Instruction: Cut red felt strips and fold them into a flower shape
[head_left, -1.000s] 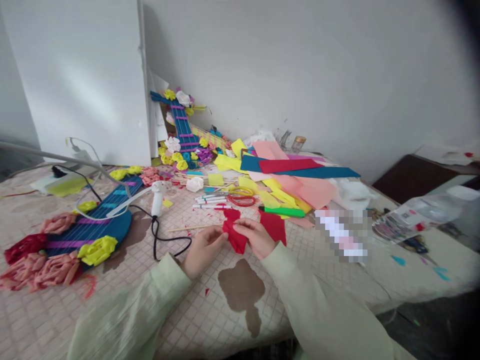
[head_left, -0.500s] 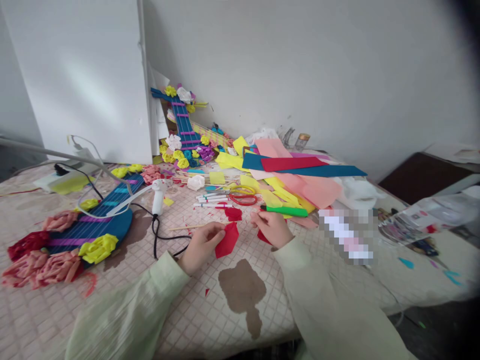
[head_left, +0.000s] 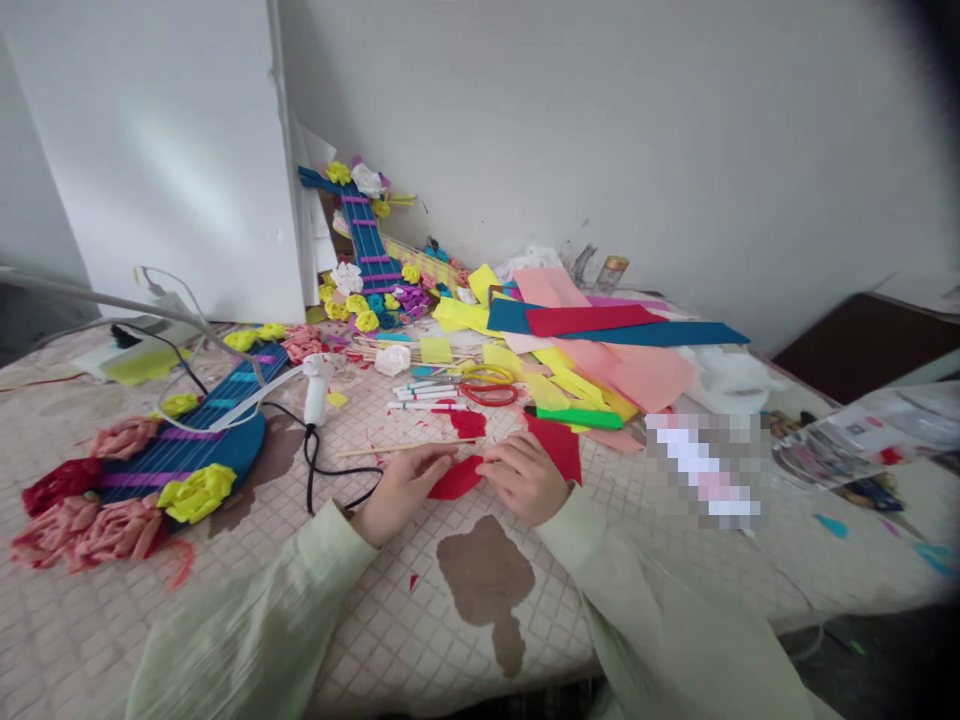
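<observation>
A small piece of red paper (head_left: 456, 479) is held between my two hands, just above the table. My left hand (head_left: 405, 485) pinches its left side, thumb and fingers together. At the other end, the fingers of my right hand (head_left: 525, 475) close on the paper's right edge. Behind my right hand lies a larger sheet of red paper (head_left: 556, 448). More red paper pieces (head_left: 468, 425) rest just beyond my fingers. A thin wooden stick (head_left: 390, 448) lies past my left hand.
A white glue gun (head_left: 316, 390) with a black cord stands left, beside a blue paper guitar (head_left: 217, 430) with paper flowers. Scissors (head_left: 491, 394), white markers (head_left: 427, 396), a green knife-like tool (head_left: 581, 416) and strips of coloured paper (head_left: 637, 370) lie farther back. A clear plastic package (head_left: 862, 440) sits right.
My right hand has moved left and down to the red paper in my left hand and now grips its other edge. The paper has tilted flatter.
</observation>
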